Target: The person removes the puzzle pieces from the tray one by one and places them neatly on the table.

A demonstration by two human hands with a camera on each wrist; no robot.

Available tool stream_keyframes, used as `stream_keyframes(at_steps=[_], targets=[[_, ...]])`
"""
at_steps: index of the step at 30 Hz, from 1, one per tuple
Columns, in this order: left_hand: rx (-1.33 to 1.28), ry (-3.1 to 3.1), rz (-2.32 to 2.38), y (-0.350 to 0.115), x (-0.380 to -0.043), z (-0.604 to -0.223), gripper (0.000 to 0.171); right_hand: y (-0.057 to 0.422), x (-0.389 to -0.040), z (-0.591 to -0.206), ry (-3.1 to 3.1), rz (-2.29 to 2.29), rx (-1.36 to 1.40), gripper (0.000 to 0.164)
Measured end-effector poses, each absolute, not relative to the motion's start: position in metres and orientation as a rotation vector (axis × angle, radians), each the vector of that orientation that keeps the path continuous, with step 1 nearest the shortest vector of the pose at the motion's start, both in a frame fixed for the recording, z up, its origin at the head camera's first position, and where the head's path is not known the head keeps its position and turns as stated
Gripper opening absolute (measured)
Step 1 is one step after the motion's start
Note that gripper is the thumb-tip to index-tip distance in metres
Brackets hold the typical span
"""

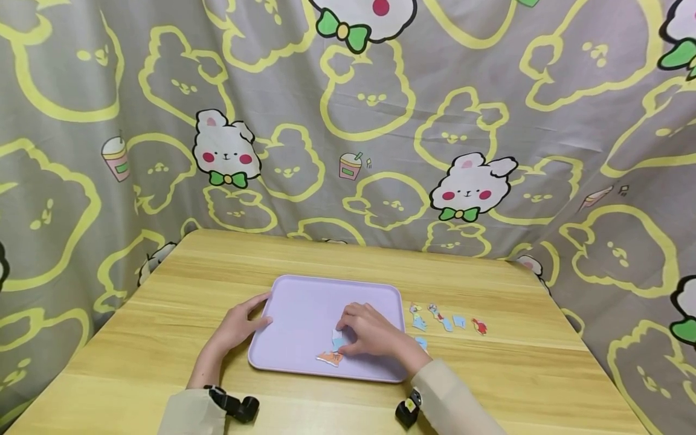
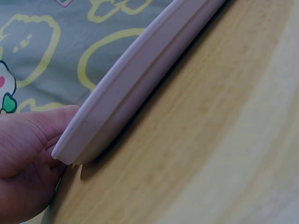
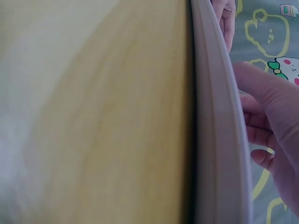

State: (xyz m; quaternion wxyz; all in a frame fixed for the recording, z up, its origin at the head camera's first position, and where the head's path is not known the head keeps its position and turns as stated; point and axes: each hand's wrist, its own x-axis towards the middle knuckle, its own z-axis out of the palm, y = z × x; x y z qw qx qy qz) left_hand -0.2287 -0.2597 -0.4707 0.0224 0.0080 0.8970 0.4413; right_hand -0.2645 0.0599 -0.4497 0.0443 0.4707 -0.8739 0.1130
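A lilac tray lies on the wooden table. At its left rim my left hand holds the edge, thumb over the rim; the left wrist view shows the thumb on the tray wall and the other fingers lower down. Over the tray's right half, my right hand pinches a light blue and white puzzle piece between thumb and fingers, low over the tray surface. Just in front of it lies an orange puzzle piece. In the right wrist view the tray wall hides the pieces and some fingertips.
Right of the tray, several flat pieces lie on the wooden table, among them a blue one and a red one. Another blue piece sits beside the tray's right rim, partly behind my right forearm. A patterned curtain surrounds the table.
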Motion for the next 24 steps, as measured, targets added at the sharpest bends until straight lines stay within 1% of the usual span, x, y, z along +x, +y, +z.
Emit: stream_keyframes(at_steps=[15, 24], targets=[[0.007, 2.773, 1.36, -0.259, -0.229, -0.471, 0.06, 0.064, -0.264, -0.455, -2.646, 0.633, 1.37, 0.037], [-0.002, 2.778, 1.337, -0.258, -0.229, -0.47, 0.06, 0.06, -0.258, -0.462, -2.482, 0.945, 1.354, 0.035]])
